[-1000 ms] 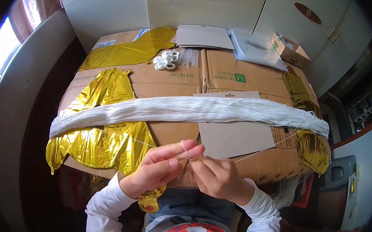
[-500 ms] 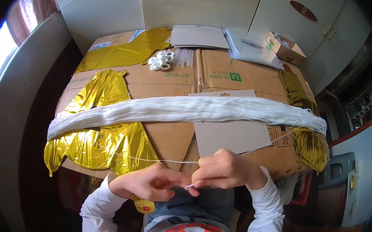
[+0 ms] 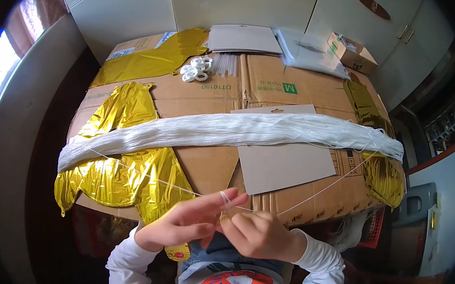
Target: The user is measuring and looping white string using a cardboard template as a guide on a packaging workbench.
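Observation:
A thin white string [image 3: 310, 193] runs from the right end of a long white skein of string [image 3: 239, 130] down to my hands at the table's near edge. From there it goes left across the gold foil balloon [image 3: 167, 177] to the skein's other side. My left hand [image 3: 185, 222] has its fingers stretched out and thumb apart, with a loop of string around the fingers near their tips. Close against it, my right hand [image 3: 262, 236] is closed, fingers curled, pinching the string. Its fingertips are partly hidden behind the hand.
Flattened cardboard [image 3: 215, 100] covers the table. Under the skein lies a grey card [image 3: 284, 171]. Farther back are white rings [image 3: 196, 69], clear sticks [image 3: 225, 64], stacked grey cards [image 3: 244, 39], clear plastic bags [image 3: 306, 51] and a small box [image 3: 352, 54]. Another gold foil piece [image 3: 378, 182] hangs over the right edge.
My left fingers have straightened and risen, with the string now looped around them. My right hand has moved down and left. The string on the right has been drawn taut.

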`<state>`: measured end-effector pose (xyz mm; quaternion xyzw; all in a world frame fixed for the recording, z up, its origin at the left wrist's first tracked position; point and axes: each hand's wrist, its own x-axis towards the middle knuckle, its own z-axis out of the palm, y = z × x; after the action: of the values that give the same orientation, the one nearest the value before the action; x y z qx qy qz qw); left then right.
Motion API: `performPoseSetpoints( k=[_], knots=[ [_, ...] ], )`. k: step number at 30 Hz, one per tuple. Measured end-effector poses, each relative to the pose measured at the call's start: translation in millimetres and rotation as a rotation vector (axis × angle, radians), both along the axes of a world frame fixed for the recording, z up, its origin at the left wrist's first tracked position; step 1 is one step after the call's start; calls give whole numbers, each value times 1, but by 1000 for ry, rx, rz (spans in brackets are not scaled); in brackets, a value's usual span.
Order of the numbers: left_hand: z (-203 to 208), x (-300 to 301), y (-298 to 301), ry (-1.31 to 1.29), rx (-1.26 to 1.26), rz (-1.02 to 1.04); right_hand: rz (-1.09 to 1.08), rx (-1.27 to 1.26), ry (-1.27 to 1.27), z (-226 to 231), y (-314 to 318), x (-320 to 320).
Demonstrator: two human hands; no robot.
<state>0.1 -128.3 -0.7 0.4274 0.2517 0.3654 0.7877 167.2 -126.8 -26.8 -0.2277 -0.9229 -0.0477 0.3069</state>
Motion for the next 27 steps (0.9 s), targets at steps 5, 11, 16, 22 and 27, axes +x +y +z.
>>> performPoseSetpoints(
  k=[5,11,16,22,27],
  knots=[
    [3,-12,-3,743,823,-180,185,-117,-82,32,6,10],
    [24,-12,-6,711,902,-177,520,-575,59,41,42,12],
    [15,-11,-4,658,823,-22,456,-644,74,31,46,14],
    [13,-10,6,504,691,-331,558,-752,76,35,49,15],
    [2,-11,4,74,378,-345,627,-1082,217,30,54,19]
  ],
)
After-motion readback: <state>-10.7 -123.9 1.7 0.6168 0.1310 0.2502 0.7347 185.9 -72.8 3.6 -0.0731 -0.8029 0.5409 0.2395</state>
